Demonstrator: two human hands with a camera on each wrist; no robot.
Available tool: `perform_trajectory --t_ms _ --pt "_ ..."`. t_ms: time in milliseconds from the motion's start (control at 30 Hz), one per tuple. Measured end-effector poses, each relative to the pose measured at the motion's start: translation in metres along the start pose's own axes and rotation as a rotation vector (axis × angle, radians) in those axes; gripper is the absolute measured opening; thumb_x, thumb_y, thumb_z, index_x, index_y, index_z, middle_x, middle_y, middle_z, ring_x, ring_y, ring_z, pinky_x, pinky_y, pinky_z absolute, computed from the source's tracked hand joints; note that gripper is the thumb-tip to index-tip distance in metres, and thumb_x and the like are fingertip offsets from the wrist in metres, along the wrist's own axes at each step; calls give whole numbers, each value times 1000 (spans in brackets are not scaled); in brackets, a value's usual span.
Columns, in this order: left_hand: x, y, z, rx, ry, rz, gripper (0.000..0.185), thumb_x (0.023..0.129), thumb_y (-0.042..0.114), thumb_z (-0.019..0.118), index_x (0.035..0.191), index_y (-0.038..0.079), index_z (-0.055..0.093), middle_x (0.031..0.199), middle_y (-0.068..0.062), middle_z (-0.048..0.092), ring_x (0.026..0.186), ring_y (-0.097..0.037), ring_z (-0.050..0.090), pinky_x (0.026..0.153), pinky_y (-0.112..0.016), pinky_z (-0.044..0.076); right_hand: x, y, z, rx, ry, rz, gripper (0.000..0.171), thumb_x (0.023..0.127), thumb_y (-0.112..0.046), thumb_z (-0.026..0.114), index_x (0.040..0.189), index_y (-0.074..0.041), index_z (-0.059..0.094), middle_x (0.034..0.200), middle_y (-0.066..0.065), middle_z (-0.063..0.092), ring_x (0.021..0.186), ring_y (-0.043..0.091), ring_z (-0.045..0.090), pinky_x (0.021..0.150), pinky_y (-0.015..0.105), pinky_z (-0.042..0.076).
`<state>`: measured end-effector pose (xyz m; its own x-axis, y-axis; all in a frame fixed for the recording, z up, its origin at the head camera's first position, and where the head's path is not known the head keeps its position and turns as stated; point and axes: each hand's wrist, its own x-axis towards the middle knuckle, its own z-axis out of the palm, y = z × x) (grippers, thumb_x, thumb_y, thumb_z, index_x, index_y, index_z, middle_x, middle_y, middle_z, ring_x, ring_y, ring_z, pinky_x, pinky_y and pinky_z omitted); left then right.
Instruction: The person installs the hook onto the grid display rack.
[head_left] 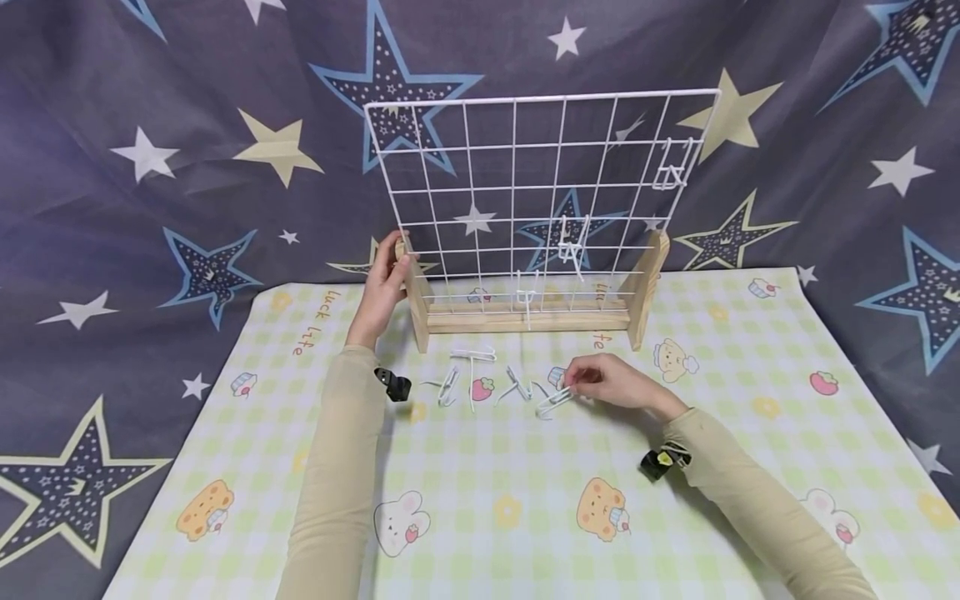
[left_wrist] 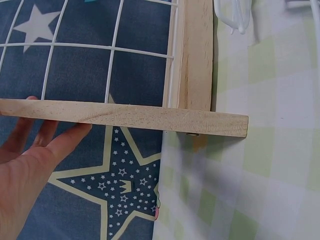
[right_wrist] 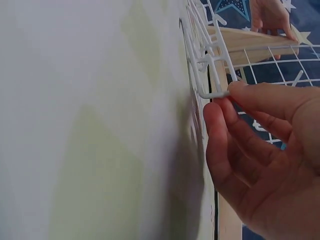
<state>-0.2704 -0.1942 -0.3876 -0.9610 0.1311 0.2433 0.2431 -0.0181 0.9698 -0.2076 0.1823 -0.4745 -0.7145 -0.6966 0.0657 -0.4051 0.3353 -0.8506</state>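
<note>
- Head view: a white wire grid panel [head_left: 540,187] stands upright in a pale wooden stand [head_left: 525,317] at the far end of a green-checked cartoon-print mat [head_left: 480,500]. The left hand [head_left: 384,287] rests against the stand's left upright, fingers fairly straight, steadying it rather than gripping. The right hand [head_left: 607,382] is down on the mat, fingertips pinching one white wire hook [head_left: 553,403]. Four or so more loose white hooks [head_left: 472,371] lie between the two hands, and three already hang on the grid [head_left: 573,242]. So I'd say this is the pick-up step, with the hook not yet lifted clear of the mat.
- Left wrist view: the left hand's fingers [left_wrist: 60,142] lie extended under the end of the wooden side piece [left_wrist: 125,116], touching it and not curled round it. The grid wires and the star-printed dark blue cloth [left_wrist: 120,190] show behind.
- Right wrist view: thumb and forefinger [right_wrist: 260,97] are clamped on the end of the white hook [right_wrist: 212,75], other fingers loosely curled beneath. The hook sits right at the mat surface.
- Next move, my guess: lift the hook, turn it so its bent ends face the grid, and catch it over a free horizontal wire while the left hand holds the stand firm.
</note>
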Motion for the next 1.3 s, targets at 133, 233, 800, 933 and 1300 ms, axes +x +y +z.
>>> perform_trajectory --t_ms 133,233,800,933,1300 --pt "0 1 0 -4 1 -4 49 106 13 37 152 6 21 139 -34 35 130 -48 34 100 -66 33 -1 3 -4 11 29 24 13 86 9 63 97 3 67 91 15 67 78 22 60 67 24 50" --pt "0 1 1 -2 3 -5 49 106 13 37 151 6 21 138 -34 35 130 -49 34 99 -65 34 -2 5 -7 1 51 36 12 86 9 63 96 4 67 91 14 67 80 22 60 70 25 51" --pt "0 1 1 17 10 -7 49 106 14 37 151 6 22 138 -35 35 130 -50 34 99 -64 35 -2 10 -14 -5 252 104 8 85 9 64 93 7 65 90 17 66 83 29 62 76 28 52" --pt "0 2 0 25 10 -15 51 106 14 37 152 7 19 140 -34 35 130 -49 34 99 -64 36 -1 10 -15 -24 321 151 9 84 9 65 93 6 66 92 16 67 86 31 63 80 35 51" --pt "0 2 0 22 8 -30 52 106 15 38 153 8 19 141 -33 34 130 -47 35 98 -63 37 1 16 -11 -49 309 142 10 82 11 67 89 4 68 90 13 67 86 28 63 82 36 53"
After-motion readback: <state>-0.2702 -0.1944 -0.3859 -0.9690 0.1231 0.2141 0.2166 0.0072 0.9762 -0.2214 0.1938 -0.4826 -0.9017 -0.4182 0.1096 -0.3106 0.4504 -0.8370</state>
